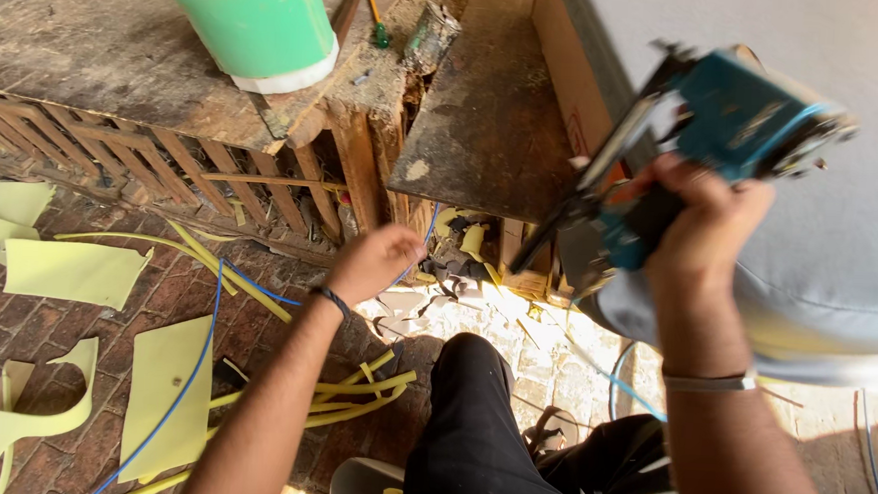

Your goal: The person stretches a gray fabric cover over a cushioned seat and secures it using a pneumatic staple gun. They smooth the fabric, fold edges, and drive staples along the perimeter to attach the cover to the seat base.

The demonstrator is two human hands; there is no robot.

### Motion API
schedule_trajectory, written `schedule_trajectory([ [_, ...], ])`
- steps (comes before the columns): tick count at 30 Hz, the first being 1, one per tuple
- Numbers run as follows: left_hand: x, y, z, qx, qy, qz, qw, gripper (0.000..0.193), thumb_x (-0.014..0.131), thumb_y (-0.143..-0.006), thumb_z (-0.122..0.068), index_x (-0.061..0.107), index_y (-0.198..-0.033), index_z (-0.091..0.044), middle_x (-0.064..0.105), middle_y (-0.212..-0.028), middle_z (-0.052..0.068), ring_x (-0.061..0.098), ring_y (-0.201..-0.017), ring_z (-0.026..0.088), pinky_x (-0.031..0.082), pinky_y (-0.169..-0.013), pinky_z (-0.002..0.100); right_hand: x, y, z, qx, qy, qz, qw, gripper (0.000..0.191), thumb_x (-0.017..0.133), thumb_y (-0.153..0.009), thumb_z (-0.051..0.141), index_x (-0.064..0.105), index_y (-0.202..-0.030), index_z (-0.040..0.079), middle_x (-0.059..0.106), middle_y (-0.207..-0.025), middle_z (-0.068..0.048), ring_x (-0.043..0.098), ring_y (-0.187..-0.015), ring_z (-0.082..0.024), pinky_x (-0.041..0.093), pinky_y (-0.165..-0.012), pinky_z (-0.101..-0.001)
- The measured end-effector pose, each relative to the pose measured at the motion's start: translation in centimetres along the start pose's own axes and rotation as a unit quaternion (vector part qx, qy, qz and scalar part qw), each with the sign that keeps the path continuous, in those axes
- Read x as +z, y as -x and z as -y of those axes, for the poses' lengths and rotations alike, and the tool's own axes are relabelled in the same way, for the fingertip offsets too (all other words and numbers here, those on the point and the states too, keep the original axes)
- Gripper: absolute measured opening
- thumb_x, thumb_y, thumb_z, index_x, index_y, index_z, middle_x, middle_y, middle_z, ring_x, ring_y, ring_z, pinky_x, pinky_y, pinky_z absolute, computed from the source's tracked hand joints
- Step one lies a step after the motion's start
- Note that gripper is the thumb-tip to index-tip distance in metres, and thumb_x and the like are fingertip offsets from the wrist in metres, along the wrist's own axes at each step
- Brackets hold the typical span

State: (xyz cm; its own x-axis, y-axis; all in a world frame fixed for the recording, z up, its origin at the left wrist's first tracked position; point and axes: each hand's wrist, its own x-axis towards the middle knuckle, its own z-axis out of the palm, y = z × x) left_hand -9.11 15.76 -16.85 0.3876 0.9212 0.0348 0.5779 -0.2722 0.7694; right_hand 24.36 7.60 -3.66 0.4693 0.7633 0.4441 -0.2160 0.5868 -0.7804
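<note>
Grey upholstered cushion (841,228) is noted at right, soft and yielding. Against its edge a teal pneumatic stapler (710,141), judged rigid and weighty, is gripped at the handle by the right hand (706,216). The left hand (373,264) hangs loosely curled, empty, near the worn wooden bench (119,50).

Sunlit red brick floor (73,348) strewn with yellow foam offcuts (72,270), beside a worn, dusty wooden workbench (99,49).

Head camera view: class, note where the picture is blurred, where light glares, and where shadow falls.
Head view: the blue and black power tool in the right hand is motion-blurred; sunlight overexposes the brick floor below the left hand; the green plastic tub and yellow foam offcuts sit sharp in even shade.
</note>
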Motion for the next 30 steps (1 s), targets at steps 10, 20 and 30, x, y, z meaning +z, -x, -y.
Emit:
schedule_trajectory([
  [10,-16.4,-12.6,2.4,-0.084,-0.209,-0.278,0.934,0.066,0.077,-0.093,-0.028,0.047,-0.147,-0.006,0.047,-0.155,0.02,0.046,-0.142,0.036,0.037,-0.117,0.051,-7.3,-6.5,-2.5,0.123,0.101,-0.153,0.975,0.017,0.069,-0.097,0.016,0.075,-0.107,0.004,0.068,-0.079,-0.008,0.064,-0.066,-0.021,0.054,-0.063,-0.0315],
  [20,-22.6,-19.0,5.5,-0.228,-0.297,-0.255,0.891,0.117,0.091,-0.072,-0.034,0.017,-0.16,-0.011,0.024,-0.163,0.02,0.01,-0.154,0.039,0.013,-0.123,0.059,-9.9,-5.7,-5.4,0.141,0.208,-0.115,0.961,0.015,0.062,-0.099,0.014,0.066,-0.111,0.006,0.066,-0.085,-0.005,0.063,-0.074,-0.018,0.053,-0.069,-0.0315],
  [30,-25.7,-23.2,4.5,-0.027,-0.378,-0.384,0.842,0.109,0.089,-0.072,-0.044,0.031,-0.153,-0.001,0.035,-0.156,0.031,0.026,-0.148,0.05,0.016,-0.118,0.065,-12.4,-3.8,-5.7,0.141,0.329,-0.124,0.925,0.031,0.064,-0.102,0.023,0.062,-0.127,0.005,0.064,-0.086,-0.008,0.063,-0.076,-0.019,0.054,-0.066,-0.0349],
])
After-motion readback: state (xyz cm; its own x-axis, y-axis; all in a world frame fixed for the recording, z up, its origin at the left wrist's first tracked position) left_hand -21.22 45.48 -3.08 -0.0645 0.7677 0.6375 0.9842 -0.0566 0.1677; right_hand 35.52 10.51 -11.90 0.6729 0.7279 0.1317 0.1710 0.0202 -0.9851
